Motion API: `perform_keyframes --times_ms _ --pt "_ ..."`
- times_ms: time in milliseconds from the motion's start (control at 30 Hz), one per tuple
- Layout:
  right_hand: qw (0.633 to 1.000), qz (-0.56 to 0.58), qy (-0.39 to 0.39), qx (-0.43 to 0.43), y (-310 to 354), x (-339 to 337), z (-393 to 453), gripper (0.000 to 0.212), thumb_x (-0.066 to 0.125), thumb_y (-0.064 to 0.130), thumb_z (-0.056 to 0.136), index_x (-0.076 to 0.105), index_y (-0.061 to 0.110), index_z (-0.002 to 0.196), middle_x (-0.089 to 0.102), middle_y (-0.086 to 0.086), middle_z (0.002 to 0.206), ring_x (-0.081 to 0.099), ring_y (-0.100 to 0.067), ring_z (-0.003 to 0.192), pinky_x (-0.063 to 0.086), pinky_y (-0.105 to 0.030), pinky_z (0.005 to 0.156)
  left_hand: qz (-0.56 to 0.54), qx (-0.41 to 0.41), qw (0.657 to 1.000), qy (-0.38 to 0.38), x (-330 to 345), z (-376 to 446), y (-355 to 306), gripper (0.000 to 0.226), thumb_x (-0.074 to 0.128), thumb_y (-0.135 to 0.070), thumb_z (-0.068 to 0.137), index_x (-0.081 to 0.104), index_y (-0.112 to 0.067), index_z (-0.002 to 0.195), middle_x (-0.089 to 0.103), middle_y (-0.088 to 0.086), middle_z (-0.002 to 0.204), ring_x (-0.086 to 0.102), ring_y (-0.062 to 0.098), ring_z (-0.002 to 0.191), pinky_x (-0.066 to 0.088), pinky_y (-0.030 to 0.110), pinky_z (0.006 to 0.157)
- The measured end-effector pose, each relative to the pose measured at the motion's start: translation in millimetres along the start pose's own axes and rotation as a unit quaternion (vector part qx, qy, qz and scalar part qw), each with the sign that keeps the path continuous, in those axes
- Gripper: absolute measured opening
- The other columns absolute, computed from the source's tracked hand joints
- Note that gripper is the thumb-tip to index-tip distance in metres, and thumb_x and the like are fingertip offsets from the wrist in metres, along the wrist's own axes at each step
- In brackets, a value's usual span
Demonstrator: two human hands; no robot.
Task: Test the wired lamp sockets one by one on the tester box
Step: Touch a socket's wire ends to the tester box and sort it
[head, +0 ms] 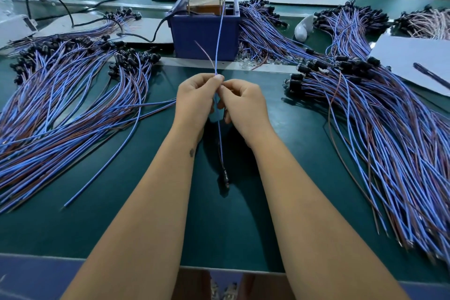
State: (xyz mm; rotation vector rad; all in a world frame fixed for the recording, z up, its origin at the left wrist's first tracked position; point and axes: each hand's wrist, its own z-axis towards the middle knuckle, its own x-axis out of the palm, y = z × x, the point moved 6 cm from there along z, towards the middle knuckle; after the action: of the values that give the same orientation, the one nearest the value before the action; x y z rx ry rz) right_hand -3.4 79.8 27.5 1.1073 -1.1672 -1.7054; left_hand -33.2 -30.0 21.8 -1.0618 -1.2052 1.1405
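Observation:
My left hand (194, 102) and my right hand (246, 107) meet above the green table (243, 226) and both pinch the wires of one lamp socket. Its black socket (224, 176) hangs below my hands near the table. Its blue wire (220, 31) runs straight up from my fingers to the top of the blue tester box (205, 36). Its brown wire (207, 55) curves up and to the left, with its end free in front of the box.
Large piles of blue and brown wired sockets lie on the left (60, 105) and the right (377, 129), with more behind the box. A white bulb (303, 29) lies right of the box. Grey card with a pen (414, 63) sits far right. A black cable (155, 31) enters the box.

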Motion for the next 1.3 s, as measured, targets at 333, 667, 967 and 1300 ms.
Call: perform_keyframes --times_ms 333,667,967,1300 --pt "0.976 -0.198 0.061 -0.069 15 -2 -5 0.016 0.067 0.033 0.087 0.066 0.027 0.072 0.042 0.009 0.053 0.042 -0.008 0.056 0.035 -0.026 0.057 -0.189 0.018 0.978 -0.083 -22 3 -8 0.018 0.051 -0.009 0.098 0.054 -0.013 0.081 0.068 -0.002 0.067 0.06 0.012 0.052 0.05 0.023 0.051" --pt "0.967 -0.153 -0.166 -0.119 31 -32 -11 0.018 0.054 0.016 0.092 0.069 0.017 0.101 0.066 0.002 0.088 0.056 -0.011 0.076 0.04 -0.025 0.067 -0.222 -0.035 0.965 -0.136 -38 11 2 0.021 0.059 -0.019 0.098 0.061 -0.016 0.077 0.052 -0.006 0.063 0.042 0.006 0.05 0.035 0.018 0.046" --pt "0.971 -0.037 -0.225 -0.067 18 -51 -5 0.034 0.043 -0.008 0.089 0.07 0.008 0.102 0.066 -0.004 0.103 0.065 -0.021 0.093 0.049 -0.028 0.088 0.244 0.109 0.957 0.111 16 -9 0 0.012 0.068 -0.011 0.089 0.077 -0.018 0.09 0.069 -0.003 0.074 0.054 0.004 0.061 0.045 0.018 0.066" --pt "0.966 -0.156 -0.205 0.011 9 -121 6 0.047 0.037 -0.012 0.076 0.074 0.012 0.092 0.067 -0.003 0.091 0.06 -0.014 0.088 0.041 -0.022 0.073 0.293 0.185 0.876 0.335 82 -63 -3 0.02 0.079 -0.011 0.081 0.08 -0.026 0.094 0.073 -0.003 0.079 0.06 0.011 0.064 0.046 0.024 0.062"
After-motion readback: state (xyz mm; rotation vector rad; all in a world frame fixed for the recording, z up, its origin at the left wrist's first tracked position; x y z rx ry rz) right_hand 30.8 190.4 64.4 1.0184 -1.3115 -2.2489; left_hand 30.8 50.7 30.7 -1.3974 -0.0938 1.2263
